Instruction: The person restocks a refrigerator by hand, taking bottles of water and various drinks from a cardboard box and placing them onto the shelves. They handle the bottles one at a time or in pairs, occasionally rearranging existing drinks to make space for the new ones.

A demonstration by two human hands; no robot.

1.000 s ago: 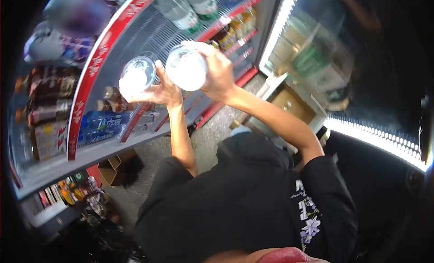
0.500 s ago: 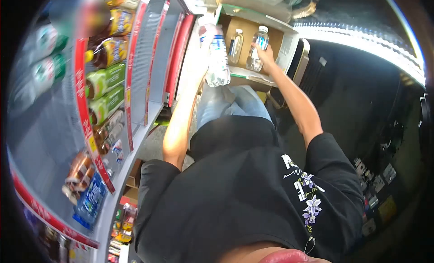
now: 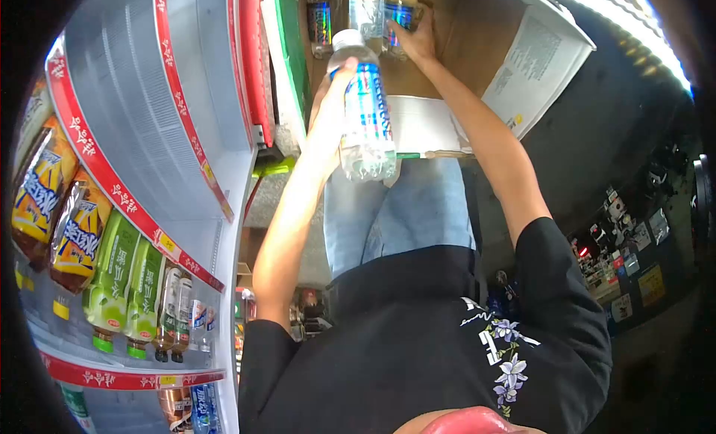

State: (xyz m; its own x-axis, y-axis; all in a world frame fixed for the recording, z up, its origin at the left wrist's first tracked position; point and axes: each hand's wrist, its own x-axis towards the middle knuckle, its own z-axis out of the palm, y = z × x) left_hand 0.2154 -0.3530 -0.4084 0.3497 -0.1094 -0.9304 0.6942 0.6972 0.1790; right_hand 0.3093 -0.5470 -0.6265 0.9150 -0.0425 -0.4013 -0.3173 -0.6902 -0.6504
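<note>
My left hand is closed around a clear plastic water bottle with a blue and white label and a white cap. It is tilted, cap away from me, just in front of an open cardboard box. Inside the box, the fingers of my right hand are wrapped round another blue-labelled water bottle. Beside that one is a clear bottle, its lower part behind the cap of the bottle in my left hand. A further bottle is at the box's left side.
Shelves with red edge strips stand at my left, holding iced tea bottles and green drink bottles. The box's white flap sticks out at the right. A bright light strip runs along the upper right.
The box and both hands appear closer and higher in view as the camera shifts. My right hand stays on a bottle in the box, and my left hand still holds its bottle.
</note>
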